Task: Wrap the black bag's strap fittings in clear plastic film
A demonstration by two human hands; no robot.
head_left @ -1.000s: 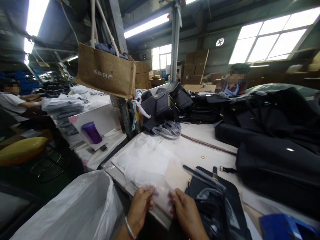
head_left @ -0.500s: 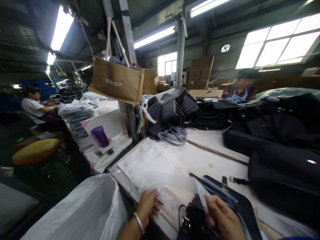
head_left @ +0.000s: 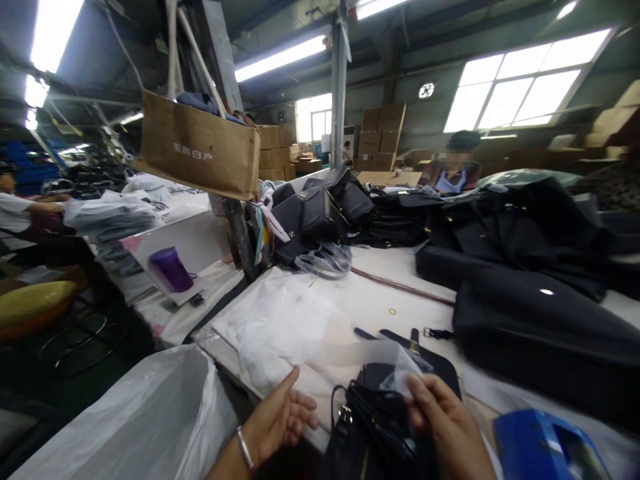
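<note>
My right hand (head_left: 443, 417) pinches the corner of a thin translucent plastic sheet (head_left: 400, 367), which stretches left over the white table (head_left: 370, 293). Beneath it lies a black bag (head_left: 350, 453) with thin black straps (head_left: 377, 413) bunched on top and a small gold buckle. My left hand (head_left: 285, 413), with a silver bangle at the wrist, is held palm up with fingers apart and nothing in it, left of the bag. A pile of clear plastic sheets (head_left: 290, 313) spreads just beyond it. A flat black piece with a strap (head_left: 440, 370) lies behind the bag.
A large white sack (head_left: 145, 413) gapes at lower left. A blue tape dispenser-like object (head_left: 530, 440) sits at lower right. Black bags (head_left: 520, 320) heap along the right and back. A brown tote (head_left: 200, 147) hangs from a post. Another person (head_left: 453, 167) is behind the heap.
The view has swung right, bringing the blue object into sight. My left hand has opened from a closed pose near the plastic pile. My right hand still grips the sheet.
</note>
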